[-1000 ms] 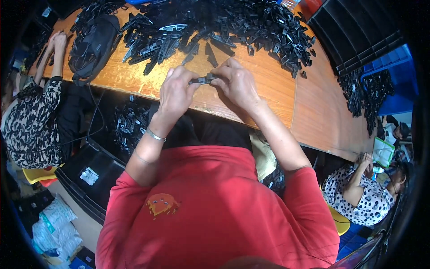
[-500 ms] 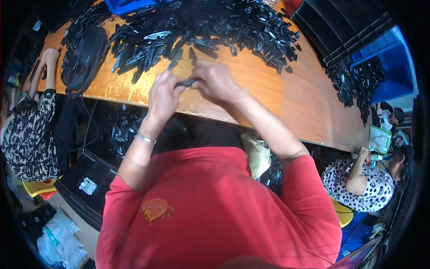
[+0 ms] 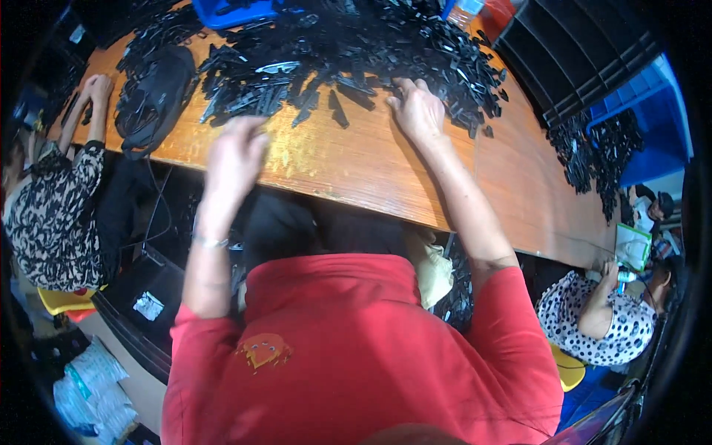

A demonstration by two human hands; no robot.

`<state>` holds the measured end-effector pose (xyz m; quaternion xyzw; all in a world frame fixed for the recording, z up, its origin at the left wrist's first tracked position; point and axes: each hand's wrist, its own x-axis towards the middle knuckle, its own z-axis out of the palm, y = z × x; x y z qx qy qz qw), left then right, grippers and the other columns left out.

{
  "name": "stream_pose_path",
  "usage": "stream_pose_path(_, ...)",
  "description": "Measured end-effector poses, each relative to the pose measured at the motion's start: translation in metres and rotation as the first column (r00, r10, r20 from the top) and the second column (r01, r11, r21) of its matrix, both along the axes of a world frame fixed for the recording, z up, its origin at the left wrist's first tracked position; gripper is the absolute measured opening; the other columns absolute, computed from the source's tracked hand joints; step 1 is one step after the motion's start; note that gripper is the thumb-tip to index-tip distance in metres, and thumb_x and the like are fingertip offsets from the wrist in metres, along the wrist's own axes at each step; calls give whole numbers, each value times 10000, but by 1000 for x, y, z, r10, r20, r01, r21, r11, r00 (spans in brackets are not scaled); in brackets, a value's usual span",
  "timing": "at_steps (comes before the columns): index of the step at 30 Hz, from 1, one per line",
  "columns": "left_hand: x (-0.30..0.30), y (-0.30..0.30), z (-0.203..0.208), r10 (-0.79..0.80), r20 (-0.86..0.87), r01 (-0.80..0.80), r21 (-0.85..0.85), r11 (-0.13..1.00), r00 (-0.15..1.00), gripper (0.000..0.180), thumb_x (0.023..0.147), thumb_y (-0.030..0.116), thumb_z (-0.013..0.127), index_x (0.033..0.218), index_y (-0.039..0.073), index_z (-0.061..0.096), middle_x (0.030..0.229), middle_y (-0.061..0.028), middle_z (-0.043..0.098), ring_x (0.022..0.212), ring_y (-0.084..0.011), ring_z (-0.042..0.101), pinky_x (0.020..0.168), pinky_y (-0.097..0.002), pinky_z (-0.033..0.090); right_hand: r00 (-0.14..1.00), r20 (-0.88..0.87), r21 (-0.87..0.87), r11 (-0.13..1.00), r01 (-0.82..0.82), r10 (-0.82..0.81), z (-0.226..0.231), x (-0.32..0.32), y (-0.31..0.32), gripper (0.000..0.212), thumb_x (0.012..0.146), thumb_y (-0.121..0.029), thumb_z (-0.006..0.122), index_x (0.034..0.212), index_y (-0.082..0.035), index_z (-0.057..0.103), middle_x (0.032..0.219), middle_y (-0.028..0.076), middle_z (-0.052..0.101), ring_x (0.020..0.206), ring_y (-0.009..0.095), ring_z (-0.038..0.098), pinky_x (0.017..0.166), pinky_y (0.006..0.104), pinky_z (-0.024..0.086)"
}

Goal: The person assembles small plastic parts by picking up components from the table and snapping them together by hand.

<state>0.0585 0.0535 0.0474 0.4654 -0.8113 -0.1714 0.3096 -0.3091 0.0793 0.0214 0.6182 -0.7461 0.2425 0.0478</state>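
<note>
A wide heap of small black plastic parts point(image 3: 334, 44) spreads over the far side of the wooden table point(image 3: 334, 163). At the heap's near right edge my right hand point(image 3: 419, 111) rests low over the table, thumb and fingers apart, close to several parts. Whether its fingertips touch one I cannot make out. My left hand point(image 3: 236, 156) is lifted near the table's front edge, left of the middle, and smeared by motion; its fingers do not show clearly. Between the hands, one slim black part point(image 3: 338, 110) lies apart from the heap.
A black bag point(image 3: 157, 100) lies on the table to the left. Beyond the heap stands a blue bin point(image 3: 230, 15). At the right are a black crate point(image 3: 575, 52) and a blue bin point(image 3: 656, 141) with more parts. People sit at both sides, one with hands point(image 3: 95, 87) on the table.
My hands were together holding a small dark part; now they are apart. The right has moved forward and right to the heap, the left back and left. The small part is out of sight.
</note>
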Motion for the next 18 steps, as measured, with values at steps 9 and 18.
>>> stream_pose_path(9, -80, -27, -41, -13, 61, 25, -205, 978, 998, 367, 887, 94, 846, 1218, -15, 730, 1112, -207, 729, 1043, -408, 721, 920, -468, 585, 971, -184, 120, 984, -133, 153, -8, 0, 10, 191, 1006, -186, 713, 1111, -27, 727, 1055, 270, 756, 900, 469, 760, 773, 550, 608)
stream_pose_path(18, -54, 13, -31, -208, 18, 208, 40, 977, 978, 282, 878, 65, 815, 1160, 61, 818, 1044, -179, 700, 1073, -396, 666, 953, -464, 545, 955, -113, 239, 941, -241, 273, 4, 1, 57, 172, 971, -142, 747, 1047, 9, 713, 981, 264, 770, 895, 471, 754, 792, 554, 595)
